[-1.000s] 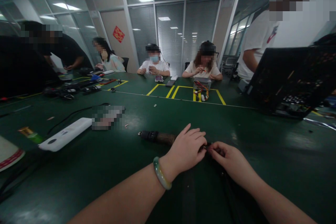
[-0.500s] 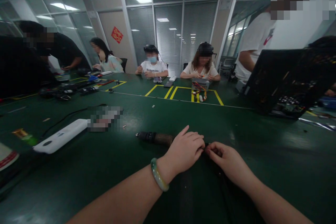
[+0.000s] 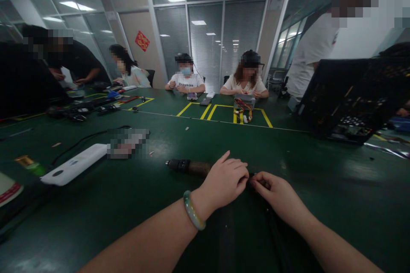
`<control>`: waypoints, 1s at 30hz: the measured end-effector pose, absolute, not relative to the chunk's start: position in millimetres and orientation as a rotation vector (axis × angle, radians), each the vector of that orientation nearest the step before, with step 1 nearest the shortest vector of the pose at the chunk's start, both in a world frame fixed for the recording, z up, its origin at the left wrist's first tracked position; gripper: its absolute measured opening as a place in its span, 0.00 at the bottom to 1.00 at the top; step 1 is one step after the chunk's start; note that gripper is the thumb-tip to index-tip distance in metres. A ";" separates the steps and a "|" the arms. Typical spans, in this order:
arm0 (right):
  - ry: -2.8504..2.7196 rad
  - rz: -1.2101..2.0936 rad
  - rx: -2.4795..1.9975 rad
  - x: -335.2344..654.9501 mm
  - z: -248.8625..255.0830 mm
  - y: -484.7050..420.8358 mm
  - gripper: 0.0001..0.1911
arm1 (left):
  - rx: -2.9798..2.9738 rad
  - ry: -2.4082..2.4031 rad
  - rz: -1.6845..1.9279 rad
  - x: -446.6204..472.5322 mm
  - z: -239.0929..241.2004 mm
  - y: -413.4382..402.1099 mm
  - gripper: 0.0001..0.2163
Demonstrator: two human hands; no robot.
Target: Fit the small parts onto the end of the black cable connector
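Observation:
An electric screwdriver (image 3: 199, 168) lies on the dark green table with its black ringed nose and metal tip pointing left. Over its rear end is my left hand (image 3: 228, 178), fingers curled and thumb pressed in against it; the hand hides that part. Close on the right, my right hand (image 3: 274, 192) pinches the end of a black cord (image 3: 271, 222) with thumb and forefinger, near the tool's tail. The cord trails down towards me. Whether cord and tool touch is hidden between my fingertips.
A long white device (image 3: 77, 164) with a cable lies at the left, beside a small green bottle (image 3: 33, 166). A black computer case (image 3: 346, 98) stands at the right. Across the table, people sit near a grey box (image 3: 244, 102) with coloured wires and yellow tape marks (image 3: 221, 106).
Both hands keep almost the same place and grip. The standing person at the right has shifted slightly.

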State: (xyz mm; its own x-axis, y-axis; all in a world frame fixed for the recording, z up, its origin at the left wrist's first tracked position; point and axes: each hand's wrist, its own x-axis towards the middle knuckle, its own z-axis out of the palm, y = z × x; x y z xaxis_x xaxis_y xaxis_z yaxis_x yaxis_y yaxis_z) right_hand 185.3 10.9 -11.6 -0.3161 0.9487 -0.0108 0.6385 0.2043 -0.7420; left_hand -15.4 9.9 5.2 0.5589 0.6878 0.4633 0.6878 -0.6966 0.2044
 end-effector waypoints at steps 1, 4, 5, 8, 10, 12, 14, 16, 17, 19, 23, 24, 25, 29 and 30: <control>-2.034 0.914 -1.470 185.4 -11.5 10.9 0.10 | 2.772 1.221 0.818 -15.2 5.5 9.6 0.04; -2.026 0.932 -1.463 185.2 -11.3 11.2 0.10 | 2.759 1.241 0.798 -14.4 5.3 9.2 0.03; -2.024 0.938 -1.461 185.0 -11.4 11.4 0.10 | 2.756 1.256 0.787 -14.1 4.8 9.3 0.04; -2.022 0.936 -1.442 184.4 -12.5 12.4 0.10 | 2.752 1.284 0.753 -13.5 2.3 9.9 0.05; -2.023 0.930 -1.430 184.8 -13.7 12.8 0.09 | 2.741 1.283 0.754 -13.4 0.8 10.2 0.05; -2.025 0.931 -1.431 185.7 -14.6 12.8 0.10 | 2.726 1.283 0.768 -13.6 0.0 10.3 0.05; -2.027 0.931 -1.443 186.5 -14.7 12.4 0.10 | 2.723 1.280 0.768 -14.0 -0.2 10.6 0.04; -2.029 0.918 -1.453 186.6 -14.0 11.9 0.10 | 2.732 1.271 0.749 -14.6 -0.3 11.3 0.04; -2.028 0.912 -1.458 186.4 -13.6 11.7 0.10 | 2.738 1.265 0.737 -14.8 -0.5 11.9 0.04; -2.025 0.909 -1.462 185.8 -12.9 11.5 0.10 | 2.748 1.254 0.719 -15.4 -1.0 13.1 0.04; -2.020 0.914 -1.463 185.2 -11.6 11.1 0.10 | 2.749 1.243 0.714 -15.8 -1.5 13.9 0.03; -2.020 0.919 -1.461 185.1 -11.2 10.8 0.10 | 2.745 1.248 0.715 -15.8 -1.3 13.6 0.04; -2.018 0.928 -1.459 185.2 -10.6 10.6 0.11 | 2.737 1.258 0.718 -15.8 -0.9 13.3 0.05; -2.008 0.949 -1.459 185.0 -8.4 8.9 0.11 | 2.714 1.284 0.726 -15.5 0.5 12.2 0.06; -2.008 0.946 -1.462 184.9 -8.1 8.6 0.11 | 2.716 1.283 0.719 -15.3 0.8 12.2 0.05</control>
